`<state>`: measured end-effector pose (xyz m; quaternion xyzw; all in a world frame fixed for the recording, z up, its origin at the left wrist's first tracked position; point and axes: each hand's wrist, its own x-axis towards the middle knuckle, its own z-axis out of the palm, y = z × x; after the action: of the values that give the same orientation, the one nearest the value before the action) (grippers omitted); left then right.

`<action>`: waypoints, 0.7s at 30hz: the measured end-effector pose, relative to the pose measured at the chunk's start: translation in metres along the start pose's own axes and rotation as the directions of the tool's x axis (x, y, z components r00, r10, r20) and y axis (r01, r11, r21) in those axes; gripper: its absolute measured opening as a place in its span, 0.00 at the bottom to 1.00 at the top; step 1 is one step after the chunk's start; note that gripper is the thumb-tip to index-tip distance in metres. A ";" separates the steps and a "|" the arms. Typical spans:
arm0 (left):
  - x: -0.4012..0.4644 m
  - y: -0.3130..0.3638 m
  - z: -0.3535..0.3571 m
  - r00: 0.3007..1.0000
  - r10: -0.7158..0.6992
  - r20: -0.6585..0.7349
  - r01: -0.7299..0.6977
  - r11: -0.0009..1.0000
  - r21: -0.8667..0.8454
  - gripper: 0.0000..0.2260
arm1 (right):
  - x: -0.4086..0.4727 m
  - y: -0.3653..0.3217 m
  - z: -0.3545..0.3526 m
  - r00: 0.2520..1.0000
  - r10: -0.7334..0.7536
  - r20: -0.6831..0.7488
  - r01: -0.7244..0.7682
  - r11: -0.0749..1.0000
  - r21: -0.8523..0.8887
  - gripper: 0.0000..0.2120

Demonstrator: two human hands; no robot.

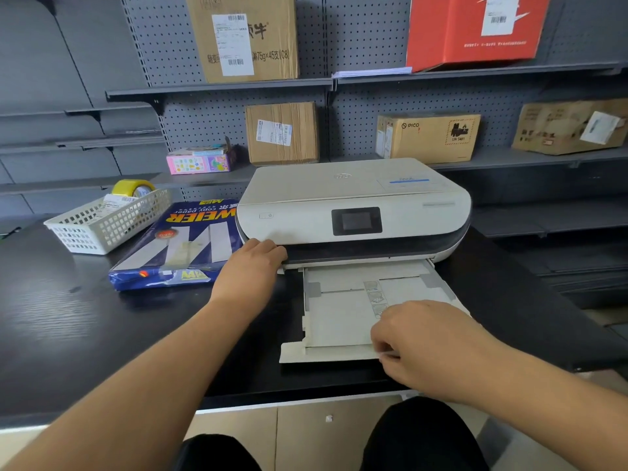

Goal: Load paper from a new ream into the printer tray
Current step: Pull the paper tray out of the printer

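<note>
A white printer (353, 205) stands on the black counter (85, 321). Its paper tray (339, 317) is pulled out toward me and holds no paper that I can see. My right hand (421, 341) grips the tray's front edge, fingers curled over it. My left hand (251, 266) lies flat against the printer's lower left front corner, holding nothing. A wrapped blue ream of copy paper (180, 246) lies flat on the counter to the left of the printer, apart from both hands.
A white plastic basket (108, 222) with a yellow tape roll (132, 188) sits left of the ream. Cardboard boxes (282, 132) and a red box (472, 28) fill the grey pegboard shelves behind. My knees are below the counter's front edge.
</note>
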<state>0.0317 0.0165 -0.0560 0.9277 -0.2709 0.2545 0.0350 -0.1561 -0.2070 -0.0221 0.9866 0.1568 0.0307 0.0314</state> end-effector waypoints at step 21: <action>0.000 0.005 -0.002 0.999 -0.035 0.039 0.036 0.999 -0.006 0.12 | -0.030 -0.018 -0.010 0.994 -0.018 0.107 0.019 1.000 -0.010 0.09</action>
<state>0.0283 0.0128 -0.0547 0.9370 -0.2559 0.2348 0.0373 -0.1907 -0.1986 -0.0151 0.9852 0.1638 -0.0214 0.0454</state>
